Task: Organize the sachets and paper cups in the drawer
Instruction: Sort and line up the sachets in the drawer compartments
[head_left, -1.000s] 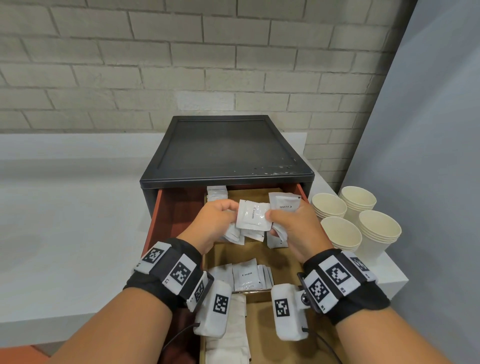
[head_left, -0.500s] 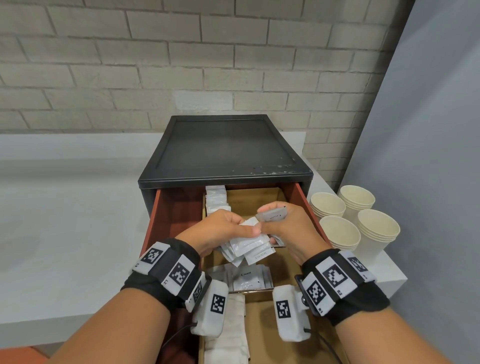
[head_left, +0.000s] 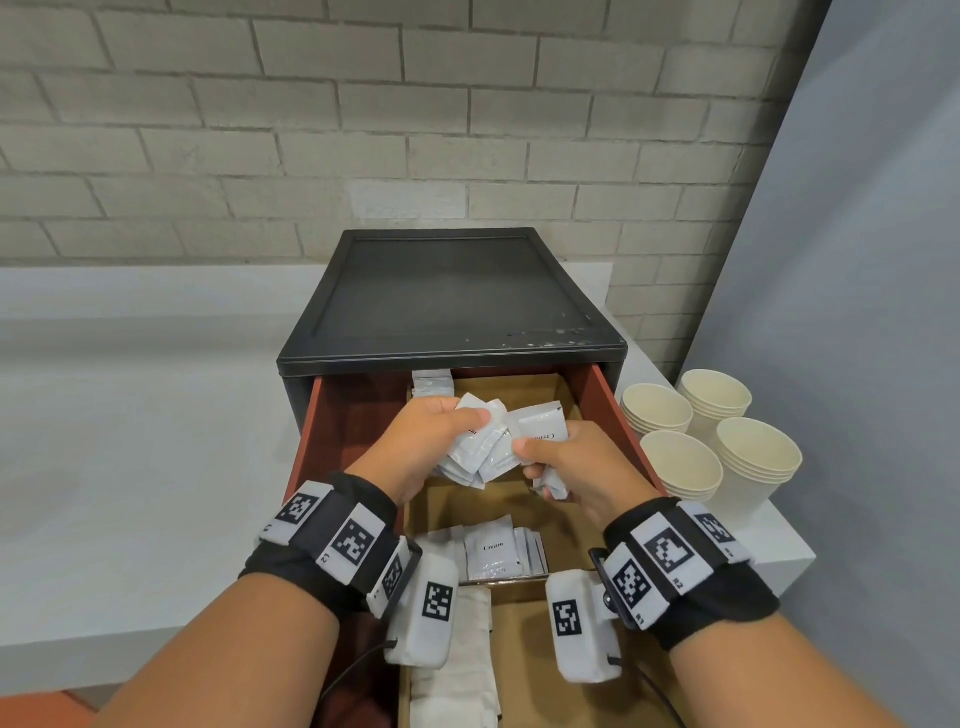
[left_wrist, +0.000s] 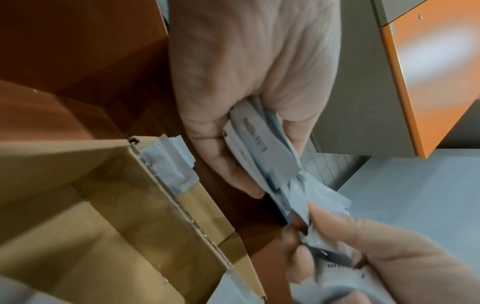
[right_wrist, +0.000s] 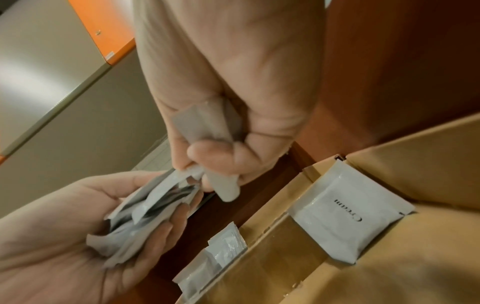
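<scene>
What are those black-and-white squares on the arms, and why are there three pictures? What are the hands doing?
No machine here, just a person. The checkered squares sit on wristbands that carry small cameras. One picture comes from a camera on the person's head, looking down. The other two come from the wrists, looking along each hand, so everything seems huge and tilted.

The left hand holds a fanned bunch of small white sachets. The right hand pinches more sachets, one marked "Cream". Both are above an open drawer with cardboard compartments, where other sachets already stand in a row. The drawer belongs to a black box on a white counter. Stacks of paper cups wait beside it, on the right.
</scene>
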